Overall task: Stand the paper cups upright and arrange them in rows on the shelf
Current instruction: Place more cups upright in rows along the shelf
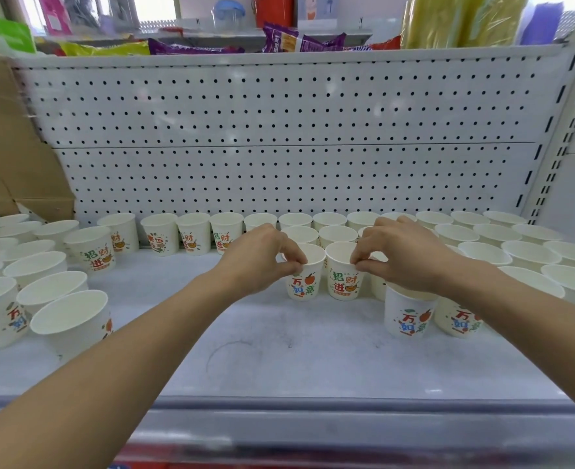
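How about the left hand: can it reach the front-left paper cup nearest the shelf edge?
Likely yes, once freed: the left hand pinches the rim of a printed paper cup, but only bare shelf lies between it and the front-left paper cup.

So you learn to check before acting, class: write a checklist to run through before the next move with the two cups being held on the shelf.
1. The left hand pinches the rim of the orange-fruit cup: ok.
2. The right hand pinches the rim of the neighbouring cup: ok.
3. Both held cups upright, mouths up: ok.
4. Their bases fully down on the shelf: cannot tell.
5. Bare shelf to their left for continuing the row: ok.
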The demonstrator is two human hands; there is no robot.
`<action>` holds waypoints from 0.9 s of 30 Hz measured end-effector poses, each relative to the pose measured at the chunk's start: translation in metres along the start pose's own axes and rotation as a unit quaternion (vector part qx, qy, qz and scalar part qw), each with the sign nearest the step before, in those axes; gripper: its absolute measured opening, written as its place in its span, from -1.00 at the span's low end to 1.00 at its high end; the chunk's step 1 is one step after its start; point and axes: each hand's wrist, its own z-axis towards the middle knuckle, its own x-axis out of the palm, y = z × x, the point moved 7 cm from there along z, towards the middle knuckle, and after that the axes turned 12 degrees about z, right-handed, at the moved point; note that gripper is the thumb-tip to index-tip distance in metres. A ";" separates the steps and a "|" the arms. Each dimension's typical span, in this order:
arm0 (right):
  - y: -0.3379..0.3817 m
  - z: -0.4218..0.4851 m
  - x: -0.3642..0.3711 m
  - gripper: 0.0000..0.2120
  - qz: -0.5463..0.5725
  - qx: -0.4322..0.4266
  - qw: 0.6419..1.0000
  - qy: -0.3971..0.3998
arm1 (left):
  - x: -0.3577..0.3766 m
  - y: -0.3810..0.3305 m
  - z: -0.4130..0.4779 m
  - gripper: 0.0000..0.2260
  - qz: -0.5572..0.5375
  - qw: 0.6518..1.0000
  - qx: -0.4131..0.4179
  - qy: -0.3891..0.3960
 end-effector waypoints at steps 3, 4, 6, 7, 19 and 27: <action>0.004 -0.003 -0.003 -0.80 0.005 0.010 1.000 -0.009 | -0.005 0.001 -0.001 -0.78 -0.012 1.000 -0.007 -0.002; 0.008 -0.004 -0.005 -0.77 0.011 0.006 1.000 -0.020 | -0.010 0.002 -0.004 -0.75 -0.023 1.000 -0.010 -0.009; 0.024 -0.005 -0.010 -0.75 0.039 -0.009 0.998 -0.049 | -0.022 0.004 -0.013 -0.72 -0.049 0.998 -0.016 -0.039; 0.035 -0.004 -0.011 -0.74 0.060 -0.023 0.996 -0.066 | -0.028 0.006 -0.021 -0.70 -0.060 0.997 -0.019 -0.055; 0.225 0.044 0.061 -0.72 0.280 -0.163 0.945 -0.030 | -0.109 0.150 -0.193 -0.72 0.008 0.970 -0.153 -0.191; 0.284 0.082 0.090 -0.73 0.172 -0.176 0.968 0.046 | -0.098 0.229 -0.202 -0.71 0.165 0.972 -0.158 0.052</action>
